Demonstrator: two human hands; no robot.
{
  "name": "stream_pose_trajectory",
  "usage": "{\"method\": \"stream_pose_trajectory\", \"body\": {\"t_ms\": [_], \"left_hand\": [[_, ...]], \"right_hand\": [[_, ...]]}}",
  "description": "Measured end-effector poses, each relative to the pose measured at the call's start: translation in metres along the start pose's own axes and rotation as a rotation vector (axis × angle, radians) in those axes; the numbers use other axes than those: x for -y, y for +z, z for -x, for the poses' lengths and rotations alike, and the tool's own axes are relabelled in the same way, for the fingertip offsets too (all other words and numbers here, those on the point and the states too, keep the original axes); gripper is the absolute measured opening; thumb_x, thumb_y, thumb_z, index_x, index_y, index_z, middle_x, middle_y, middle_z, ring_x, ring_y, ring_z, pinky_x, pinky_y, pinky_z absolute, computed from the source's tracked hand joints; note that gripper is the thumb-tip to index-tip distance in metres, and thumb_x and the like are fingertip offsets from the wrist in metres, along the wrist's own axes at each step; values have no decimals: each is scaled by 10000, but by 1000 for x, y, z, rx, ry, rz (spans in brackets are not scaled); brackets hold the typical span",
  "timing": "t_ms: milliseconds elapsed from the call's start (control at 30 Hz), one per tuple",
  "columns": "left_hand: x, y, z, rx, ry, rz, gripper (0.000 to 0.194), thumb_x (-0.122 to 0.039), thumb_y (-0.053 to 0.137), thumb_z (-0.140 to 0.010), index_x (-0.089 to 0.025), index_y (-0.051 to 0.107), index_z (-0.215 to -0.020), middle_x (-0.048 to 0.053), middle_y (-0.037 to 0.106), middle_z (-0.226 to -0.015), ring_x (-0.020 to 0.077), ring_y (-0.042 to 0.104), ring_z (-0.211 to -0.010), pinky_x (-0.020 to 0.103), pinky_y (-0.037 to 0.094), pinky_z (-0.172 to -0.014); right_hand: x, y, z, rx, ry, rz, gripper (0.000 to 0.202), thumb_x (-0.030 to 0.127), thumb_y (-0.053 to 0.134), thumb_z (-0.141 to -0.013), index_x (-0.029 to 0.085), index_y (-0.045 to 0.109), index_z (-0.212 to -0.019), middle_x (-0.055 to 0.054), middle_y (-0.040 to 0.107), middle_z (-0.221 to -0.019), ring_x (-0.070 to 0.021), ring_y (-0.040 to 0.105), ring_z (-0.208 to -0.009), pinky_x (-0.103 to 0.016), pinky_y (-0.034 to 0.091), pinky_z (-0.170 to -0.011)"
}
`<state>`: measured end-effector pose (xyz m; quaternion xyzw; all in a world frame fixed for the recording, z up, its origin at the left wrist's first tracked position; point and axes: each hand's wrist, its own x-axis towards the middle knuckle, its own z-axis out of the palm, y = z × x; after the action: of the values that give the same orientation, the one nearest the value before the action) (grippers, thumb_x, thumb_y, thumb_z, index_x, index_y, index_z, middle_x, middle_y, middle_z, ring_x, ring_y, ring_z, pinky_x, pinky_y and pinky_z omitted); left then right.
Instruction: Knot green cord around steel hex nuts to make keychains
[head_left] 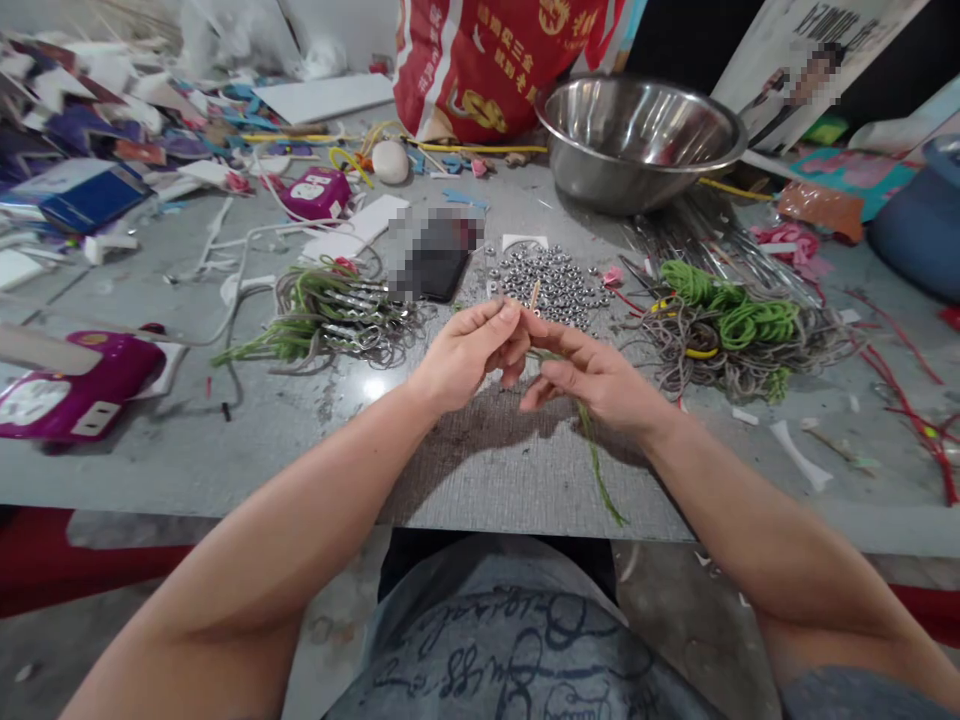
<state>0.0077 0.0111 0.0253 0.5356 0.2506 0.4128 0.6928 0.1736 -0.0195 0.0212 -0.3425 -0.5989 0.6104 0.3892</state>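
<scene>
My left hand (474, 345) is closed in a pinch above the table, thumb against index finger; what lies between them is too small to make out. Its fingertips meet those of my right hand (589, 375), whose fingers are curled around a green cord (594, 465). The cord's loose end hangs down toward the table's front edge. A thin, pale stick-like piece (535, 294) pokes up just beyond the fingertips. Behind both hands lies a spread of small shiny metal beads (551, 275), partly hidden by my fingers.
Bundled green and grey cords with metal pieces (337, 315) lie left; a larger cord heap (739, 325) lies right. Farther back are a dark phone (442, 260), a steel bowl (637, 150) and a red bag (480, 70). Purple power strips (90, 385) and scraps (97, 100) fill the left.
</scene>
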Motion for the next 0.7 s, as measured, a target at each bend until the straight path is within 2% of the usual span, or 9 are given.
{"method": "stream_pose_trajectory", "body": {"t_ms": [67,167,267,367,433,533,700], "left_hand": [[-5,1,-1,-47,-22,27,315,-382,428,-889,-171,574,-707,-29,444,-513,76,480,-397,204,396,-395],[-13,-3,-6,-234,0,37,388,-401,367,-915,-177,534,-646,-33,427,-482,76,483,-382,207,405,-391],[-19,-16,-13,-408,127,84,400,-448,406,-894,-191,511,-606,-44,405,-453,76,449,-356,214,391,-372],[-23,-31,-19,-617,166,115,429,-467,436,-876,-195,478,-547,-53,363,-406,70,384,-314,214,319,-326],[-25,-38,-20,-706,158,114,432,-455,443,-876,-197,471,-529,-57,336,-391,67,343,-303,219,285,-318],[-26,-41,-21,-749,169,81,420,-418,469,-873,-198,480,-516,-64,287,-386,57,270,-304,218,235,-314],[-22,-39,-20,-724,138,-23,402,-381,492,-863,-206,466,-502,-68,244,-383,59,193,-306,246,160,-319]], "right_hand": [[0,-3,0,20,45,51,336,386,595,-783,230,564,-1079,-1,630,-903,-84,583,-591,-265,519,-576],[3,-16,-1,-27,124,227,247,420,605,-766,179,622,-815,71,481,-518,-59,447,-436,-202,402,-433],[8,-32,-1,-185,81,331,297,461,647,-717,176,585,-659,74,437,-456,-52,386,-409,-199,333,-407],[13,-43,-1,-320,-12,226,359,534,652,-682,199,541,-618,86,372,-429,-56,338,-388,-213,297,-394],[16,-47,-1,-368,-44,142,390,572,650,-662,213,508,-605,93,323,-432,-56,293,-374,-220,267,-381],[21,-49,0,-416,-38,118,420,608,609,-677,227,457,-585,94,265,-438,-58,240,-365,-234,235,-373],[24,-49,1,-466,-41,133,431,633,546,-699,245,413,-571,104,163,-420,-64,162,-352,-250,190,-366]]}}
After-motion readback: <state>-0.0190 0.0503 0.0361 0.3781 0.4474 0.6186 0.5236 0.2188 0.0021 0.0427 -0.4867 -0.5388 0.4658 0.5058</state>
